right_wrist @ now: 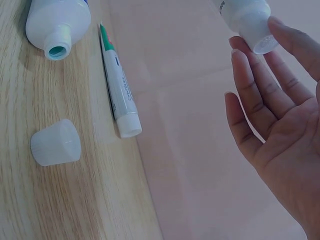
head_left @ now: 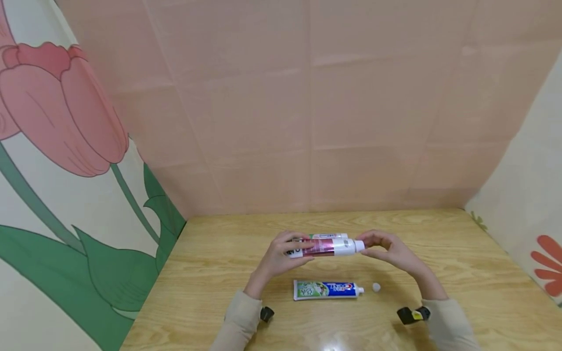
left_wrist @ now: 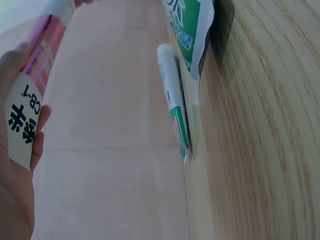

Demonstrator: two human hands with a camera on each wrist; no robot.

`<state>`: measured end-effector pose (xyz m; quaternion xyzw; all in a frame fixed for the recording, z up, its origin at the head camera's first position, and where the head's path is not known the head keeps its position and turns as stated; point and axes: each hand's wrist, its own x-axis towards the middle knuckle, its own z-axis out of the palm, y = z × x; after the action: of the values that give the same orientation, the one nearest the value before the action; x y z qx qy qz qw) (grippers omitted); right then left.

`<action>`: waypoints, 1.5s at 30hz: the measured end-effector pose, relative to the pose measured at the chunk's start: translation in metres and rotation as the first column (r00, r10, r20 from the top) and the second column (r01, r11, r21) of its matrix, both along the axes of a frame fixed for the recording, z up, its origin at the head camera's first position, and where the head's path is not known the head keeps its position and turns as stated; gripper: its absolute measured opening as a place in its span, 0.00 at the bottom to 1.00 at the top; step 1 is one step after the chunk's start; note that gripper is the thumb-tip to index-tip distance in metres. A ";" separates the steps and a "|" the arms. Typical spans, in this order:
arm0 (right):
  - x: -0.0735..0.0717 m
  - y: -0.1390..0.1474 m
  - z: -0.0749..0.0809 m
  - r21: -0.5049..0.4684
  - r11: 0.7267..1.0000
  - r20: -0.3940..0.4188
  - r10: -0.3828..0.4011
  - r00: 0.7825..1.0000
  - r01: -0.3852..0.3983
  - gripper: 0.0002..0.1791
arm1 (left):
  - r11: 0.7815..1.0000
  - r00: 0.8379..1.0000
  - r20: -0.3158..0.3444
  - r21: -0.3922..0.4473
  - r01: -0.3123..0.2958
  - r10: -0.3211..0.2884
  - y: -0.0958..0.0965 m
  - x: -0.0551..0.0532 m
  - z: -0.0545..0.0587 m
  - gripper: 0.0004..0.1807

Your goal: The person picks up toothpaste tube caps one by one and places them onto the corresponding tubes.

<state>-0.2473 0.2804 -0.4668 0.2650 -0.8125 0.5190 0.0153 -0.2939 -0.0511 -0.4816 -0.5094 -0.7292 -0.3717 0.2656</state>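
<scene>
My left hand grips a pink and white toothpaste tube by its flat end, holding it level above the table. Black lettering on that end shows beside the palm in the left wrist view. At the other end, my right hand pinches the white screw cap between thumb and fingertips. The cap sits on the tube's neck. Below the hands lies a blue and green toothpaste tube, its nozzle uncovered. A loose white cap rests on the table near that nozzle.
Behind the held tube, a smaller green and white toothpaste tube lies capped on the wooden table. A pink backdrop rises at the table's far edge, with flower-patterned walls on both sides.
</scene>
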 end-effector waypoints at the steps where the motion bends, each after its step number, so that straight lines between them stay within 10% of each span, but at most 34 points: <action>1: 0.000 0.000 0.000 -0.001 1.000 0.009 -0.003 1.000 0.003 0.15 | 1.000 1.000 -0.002 0.000 0.000 0.000 0.000 0.000 0.000 0.19; 26: -0.003 -0.001 -0.005 0.010 1.000 0.019 0.024 1.000 -0.024 0.13 | 0.999 1.000 -0.005 0.026 0.019 -0.018 -0.001 0.003 -0.003 0.20; 38: -0.002 -0.003 -0.003 -0.029 0.997 -0.063 0.074 0.995 -0.076 0.31 | 0.998 0.999 -0.013 0.053 0.032 -0.031 -0.001 0.001 -0.004 0.19; 45: 0.002 -0.001 -0.001 -0.036 0.998 -0.090 0.039 0.995 -0.042 0.19 | 0.999 1.000 -0.011 0.045 0.029 -0.029 -0.001 0.002 -0.002 0.18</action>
<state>-0.2455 0.2793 -0.4678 0.3040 -0.7954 0.5222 0.0462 -0.2919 -0.0517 -0.4836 -0.5156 -0.7119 -0.3894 0.2753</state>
